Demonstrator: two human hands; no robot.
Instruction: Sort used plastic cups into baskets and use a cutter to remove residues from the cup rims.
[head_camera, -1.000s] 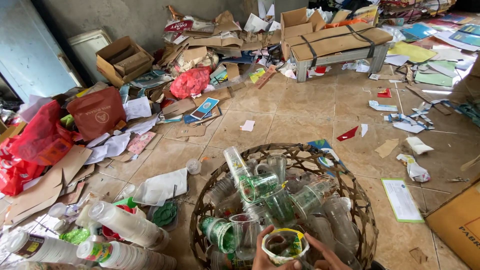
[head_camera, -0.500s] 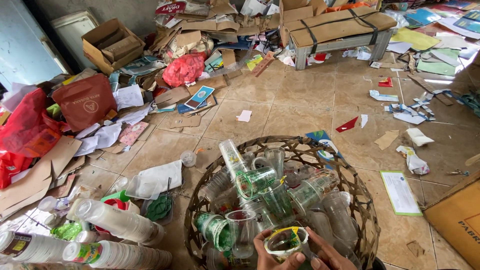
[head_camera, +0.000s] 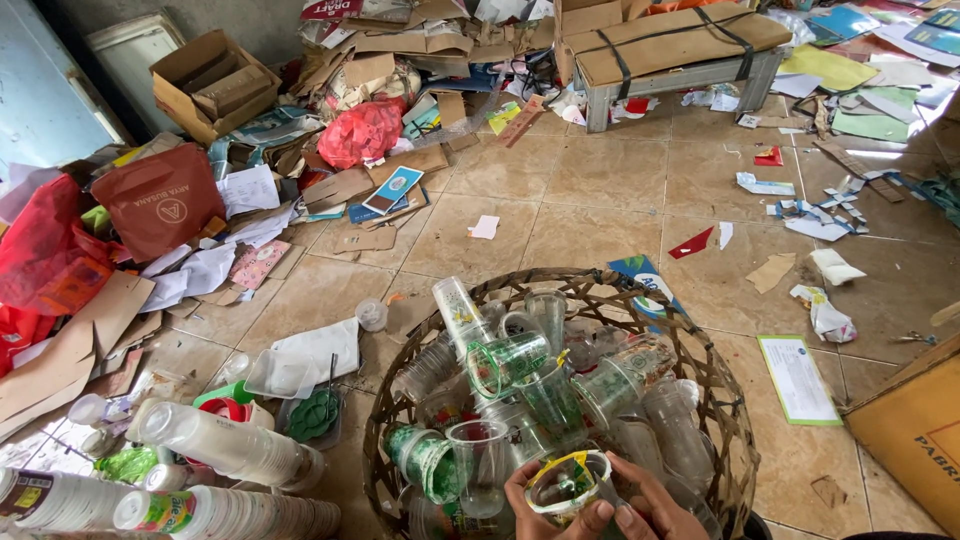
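Tiles on the floor (head_camera: 600, 190) are lying under paper and boxes. Both hands, left hand (head_camera: 545, 505) and right hand (head_camera: 650, 505), are gripping one clear cup (head_camera: 568, 482) between them, just over the basket (head_camera: 610, 285) of cups.

Daylight was bright and even, with glare on the floor tiles (head_camera: 880, 150) at upper right; edges curved, focus stayed sharp.

Tan tiled floor (head_camera: 600, 190) under woven basket (head_camera: 700, 350), cardboard scraps (head_camera: 60, 350), stacked cups (head_camera: 230, 445).
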